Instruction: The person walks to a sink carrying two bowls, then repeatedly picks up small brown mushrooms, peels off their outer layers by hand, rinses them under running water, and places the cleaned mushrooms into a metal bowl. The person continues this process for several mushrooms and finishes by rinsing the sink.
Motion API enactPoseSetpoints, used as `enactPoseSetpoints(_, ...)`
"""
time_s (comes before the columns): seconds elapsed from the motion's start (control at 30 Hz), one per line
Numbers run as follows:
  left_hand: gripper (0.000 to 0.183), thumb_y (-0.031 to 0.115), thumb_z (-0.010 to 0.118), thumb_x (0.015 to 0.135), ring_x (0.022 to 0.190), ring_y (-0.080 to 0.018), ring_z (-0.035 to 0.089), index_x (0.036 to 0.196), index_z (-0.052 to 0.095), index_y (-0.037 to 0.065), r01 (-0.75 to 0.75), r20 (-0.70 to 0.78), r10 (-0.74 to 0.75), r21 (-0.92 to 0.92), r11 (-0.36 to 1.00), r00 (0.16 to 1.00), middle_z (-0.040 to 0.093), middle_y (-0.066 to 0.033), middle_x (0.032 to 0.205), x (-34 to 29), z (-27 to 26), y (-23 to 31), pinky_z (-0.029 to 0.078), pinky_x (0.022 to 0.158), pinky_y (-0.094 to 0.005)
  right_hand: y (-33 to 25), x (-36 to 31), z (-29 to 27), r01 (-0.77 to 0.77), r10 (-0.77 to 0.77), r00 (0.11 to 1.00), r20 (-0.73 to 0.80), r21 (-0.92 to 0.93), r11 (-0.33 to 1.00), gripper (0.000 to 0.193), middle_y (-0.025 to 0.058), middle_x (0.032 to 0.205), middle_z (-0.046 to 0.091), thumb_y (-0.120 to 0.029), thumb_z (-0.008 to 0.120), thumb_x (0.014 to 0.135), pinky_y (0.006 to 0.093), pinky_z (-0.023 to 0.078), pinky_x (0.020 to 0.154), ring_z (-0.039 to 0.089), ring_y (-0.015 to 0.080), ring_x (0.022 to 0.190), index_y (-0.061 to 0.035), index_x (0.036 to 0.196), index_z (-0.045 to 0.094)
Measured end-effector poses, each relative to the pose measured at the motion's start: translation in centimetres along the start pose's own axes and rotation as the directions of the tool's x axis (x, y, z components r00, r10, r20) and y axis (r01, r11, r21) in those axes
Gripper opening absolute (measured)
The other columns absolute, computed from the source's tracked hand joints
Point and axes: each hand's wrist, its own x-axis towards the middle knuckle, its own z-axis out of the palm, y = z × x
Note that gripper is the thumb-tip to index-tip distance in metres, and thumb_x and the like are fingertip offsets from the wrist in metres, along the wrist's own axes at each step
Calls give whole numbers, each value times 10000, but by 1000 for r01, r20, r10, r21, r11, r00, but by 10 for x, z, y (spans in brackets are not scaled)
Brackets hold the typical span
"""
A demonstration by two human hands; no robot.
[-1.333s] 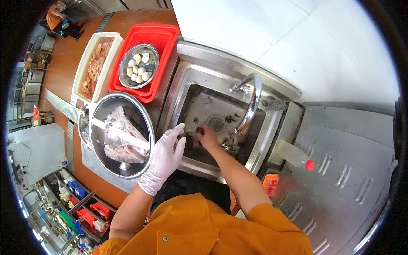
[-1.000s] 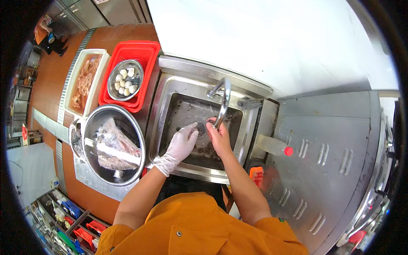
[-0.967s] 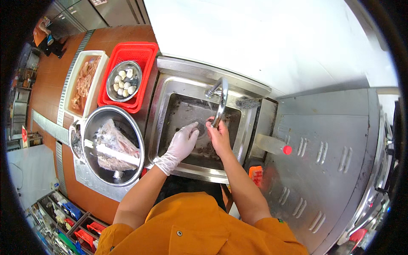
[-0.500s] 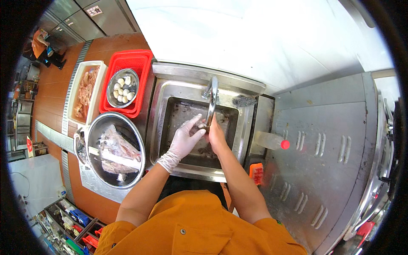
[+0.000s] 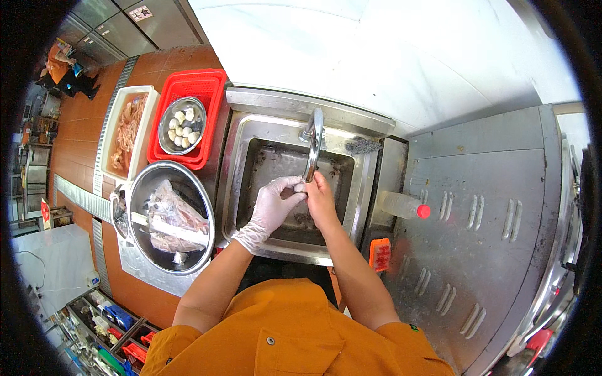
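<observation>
Under the spout of the curved metal faucet [image 5: 316, 145], my two hands meet over the sink [image 5: 260, 164]. My left hand [image 5: 274, 203], in a thin whitish glove, has its fingers bent inward to a pinch. Bare and close beside it, my right hand [image 5: 321, 202] curls its fingers toward the same spot. Something small and pale may be between the fingertips, but the spout and fingers cover most of it. On the left, a small steel bowl [image 5: 167, 139] holds several round whitish pieces that look like mushrooms, inside a red plastic basket [image 5: 216, 94].
A large steel bowl [image 5: 210, 241] with raw, bagged-looking meat stands left of the sink. Beyond it is a white tub [image 5: 152, 106] of pinkish meat strips. A scouring pad [image 5: 362, 146], a red-capped bottle [image 5: 401, 205] and an orange brush [image 5: 379, 255] lie to the right. Another person [image 5: 61, 66] stands far left.
The left glove's fingers, stretched out before, have bent inward to a pinch. My right hand's fingers have curled in toward them. The view has shifted slightly.
</observation>
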Motion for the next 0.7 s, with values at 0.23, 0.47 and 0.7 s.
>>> enactPoseSetpoints(0.23,275,119,791,940,889,-108,697,1171,735,-18,259,193,-191,-443,859,963,765,-50,1004,15,-12,-11,577,849,-281,-19,-19,-16,-75,31,981,190,232,970,242,-9,854,653,-306,603,1082,208,420,601,523,45,682,-72,1098,663)
enactPoseSetpoints(0.47,352,144,744,980,887,-105,702,1276,657,-24,88,241,-72,-53,995,968,752,-42,1004,18,-17,-8,576,812,-275,-38,-16,-23,-96,100,983,152,-36,995,207,0,784,675,-244,731,1008,193,424,576,555,41,647,-66,919,674)
enactPoseSetpoints(0.7,302,198,659,1037,832,-91,679,1267,608,8,226,462,-113,-195,955,880,710,-39,1033,24,-25,-7,593,732,-271,-26,-12,-15,-22,39,997,73,-220,975,173,10,772,678,-194,735,988,244,481,611,601,74,697,-22,999,729)
